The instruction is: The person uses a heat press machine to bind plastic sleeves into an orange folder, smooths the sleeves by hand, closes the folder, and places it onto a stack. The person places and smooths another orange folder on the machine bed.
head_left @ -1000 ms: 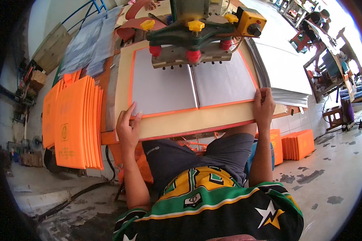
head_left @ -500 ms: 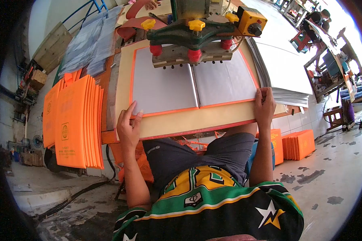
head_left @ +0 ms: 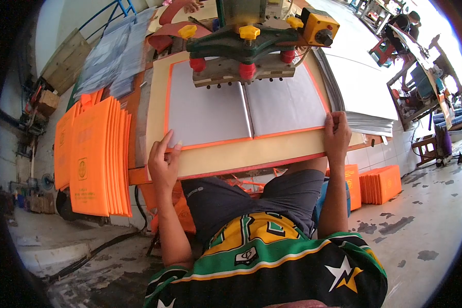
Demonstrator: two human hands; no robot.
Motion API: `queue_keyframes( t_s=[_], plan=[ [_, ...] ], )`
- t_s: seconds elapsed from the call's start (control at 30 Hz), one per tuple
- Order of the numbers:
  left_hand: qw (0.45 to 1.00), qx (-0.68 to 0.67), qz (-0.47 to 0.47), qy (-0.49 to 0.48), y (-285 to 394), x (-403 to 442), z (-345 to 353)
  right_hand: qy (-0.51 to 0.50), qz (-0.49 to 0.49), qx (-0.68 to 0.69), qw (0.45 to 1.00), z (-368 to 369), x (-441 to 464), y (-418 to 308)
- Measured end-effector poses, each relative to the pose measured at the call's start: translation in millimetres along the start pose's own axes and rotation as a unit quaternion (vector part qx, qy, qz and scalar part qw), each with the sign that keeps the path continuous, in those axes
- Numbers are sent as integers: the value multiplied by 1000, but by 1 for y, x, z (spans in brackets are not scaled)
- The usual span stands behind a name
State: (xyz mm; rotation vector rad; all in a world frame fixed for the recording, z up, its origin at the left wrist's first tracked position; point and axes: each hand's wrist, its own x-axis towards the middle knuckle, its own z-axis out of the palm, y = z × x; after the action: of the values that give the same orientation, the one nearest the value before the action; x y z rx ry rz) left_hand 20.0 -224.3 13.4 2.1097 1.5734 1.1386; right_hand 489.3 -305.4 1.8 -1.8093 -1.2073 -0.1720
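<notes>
An orange-edged folder [head_left: 210, 115] with greyish-white inner faces lies spread on a cream board [head_left: 241, 157]. My left hand [head_left: 164, 161] touches its near left corner, the thumb and index finger apart. At its near right corner, my right hand [head_left: 337, 136] has its fingers bent and pinched on the folder's edge. A green press head [head_left: 246, 43] with yellow knobs and red cylinders hangs over the far part of the folder and hides some of it.
Orange folders [head_left: 100, 156] stand stacked at the left, beside clear plastic sheets [head_left: 110, 56]. White sheets [head_left: 362, 84] are piled at the right. More orange folders [head_left: 380, 185] are on the floor. A person [head_left: 405, 25] sits at the far right; another person's hand [head_left: 192, 6] shows at the top.
</notes>
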Motion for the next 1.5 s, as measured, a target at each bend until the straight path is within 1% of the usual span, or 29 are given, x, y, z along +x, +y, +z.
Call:
queue_keyframes(
  t_s=[0.2,0.43,0.47,0.5,0.6,0.67,0.73,0.8,0.87,1.1,1.17,1.2,1.33,1.43,1.5],
  plan=[
    [1000,-6,2,0,0,1,-1,-7,31,13,999,-2,0,-7],
    [1000,8,4,-6,-3,-1,-1,-1,24,9,1000,0,-1,-6],
    [1000,7,2,-3,-4,-1,1,10,4,-2,1000,3,-2,-2],
    [1000,-4,9,-3,-5,0,2,23,-17,-15,999,3,-1,1],
    [999,-9,46,12,-4,0,2,16,-6,-4,1000,2,-2,3],
    [1000,1,20,-3,-2,0,-1,24,-8,-12,1000,2,-1,2],
    [1000,-13,11,-2,-1,-1,1,4,23,10,1000,1,-1,-2],
    [1000,-9,-4,-11,-3,-1,0,-4,33,1,999,3,-1,2],
    [1000,-12,1,-6,-5,-1,1,25,-10,-24,999,4,-1,4],
    [1000,-5,2,-10,-3,-1,-1,23,3,-21,1000,3,-2,0],
    [1000,-4,13,-6,-5,-1,1,-1,35,7,999,1,-2,-3],
    [1000,-2,24,0,-6,-1,1,-1,35,7,999,1,-2,-3],
    [1000,-3,6,-7,-4,0,1,5,29,4,1000,1,-1,-5],
    [1000,16,18,-6,-2,0,-2,6,26,12,1000,-1,-1,-11],
    [1000,-14,0,-8,-3,0,1,14,11,-2,1000,0,0,-7]
  ],
)
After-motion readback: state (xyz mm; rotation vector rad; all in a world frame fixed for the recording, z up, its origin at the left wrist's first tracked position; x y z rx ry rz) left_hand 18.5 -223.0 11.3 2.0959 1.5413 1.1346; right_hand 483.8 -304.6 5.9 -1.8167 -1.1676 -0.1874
